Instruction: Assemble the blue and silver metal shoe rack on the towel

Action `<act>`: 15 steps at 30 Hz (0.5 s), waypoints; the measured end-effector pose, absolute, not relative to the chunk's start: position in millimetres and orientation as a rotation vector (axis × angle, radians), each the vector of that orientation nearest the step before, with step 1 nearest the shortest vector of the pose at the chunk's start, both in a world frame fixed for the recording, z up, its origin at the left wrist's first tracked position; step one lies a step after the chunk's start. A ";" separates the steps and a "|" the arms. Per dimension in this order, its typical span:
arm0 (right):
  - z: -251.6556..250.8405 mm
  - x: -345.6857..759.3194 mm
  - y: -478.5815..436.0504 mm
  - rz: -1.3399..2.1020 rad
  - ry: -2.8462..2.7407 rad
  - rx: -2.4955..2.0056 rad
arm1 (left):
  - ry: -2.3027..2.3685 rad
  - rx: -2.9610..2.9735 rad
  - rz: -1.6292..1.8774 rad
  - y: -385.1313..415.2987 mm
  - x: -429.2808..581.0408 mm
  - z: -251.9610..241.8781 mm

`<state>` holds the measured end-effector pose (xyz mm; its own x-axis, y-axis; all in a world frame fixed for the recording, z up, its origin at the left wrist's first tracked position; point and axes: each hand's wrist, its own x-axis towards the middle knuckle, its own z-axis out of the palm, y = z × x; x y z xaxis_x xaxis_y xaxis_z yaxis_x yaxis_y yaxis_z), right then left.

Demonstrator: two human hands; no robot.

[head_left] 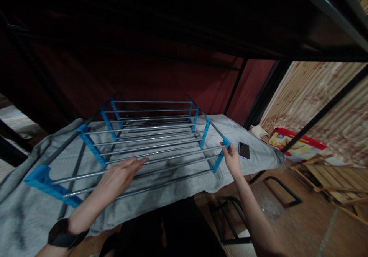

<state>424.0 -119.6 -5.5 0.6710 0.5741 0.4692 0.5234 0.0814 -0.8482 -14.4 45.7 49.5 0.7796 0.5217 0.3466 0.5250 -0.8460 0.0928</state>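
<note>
A rack of thin grey metal rods with blue plastic brackets lies on a grey blanket. My left hand is stretched out flat over the front rods, fingers together and extended; whether the palm presses on a rod is hidden. At the rack's front right corner, my right hand has its fingers closed around the blue plastic connector where the rods meet. Another blue corner connector shows at the front left, beyond my left forearm.
A phone lies on the grey blanket right of the rack. Dark bed framing hangs overhead, with a dark red curtain behind. On the floor at right are a red and yellow box, folded wooden slats and a black metal frame.
</note>
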 end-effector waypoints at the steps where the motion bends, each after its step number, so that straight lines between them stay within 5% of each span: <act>1: -5.7 423.9 -119.6 0.048 -0.935 -1.558 | -0.872 -2.941 -0.578 44.8 -14.5 49.2; 15: 5.3 411.1 -125.7 0.060 -0.900 -1.619 | -0.871 -2.857 -0.459 27.7 -12.1 70.8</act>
<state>411.1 -125.7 5.3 0.6969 0.5740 0.4300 0.5114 0.0226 -0.8590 -12.1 27.7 70.8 0.7886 0.5247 0.3207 0.5611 -0.8273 -0.0261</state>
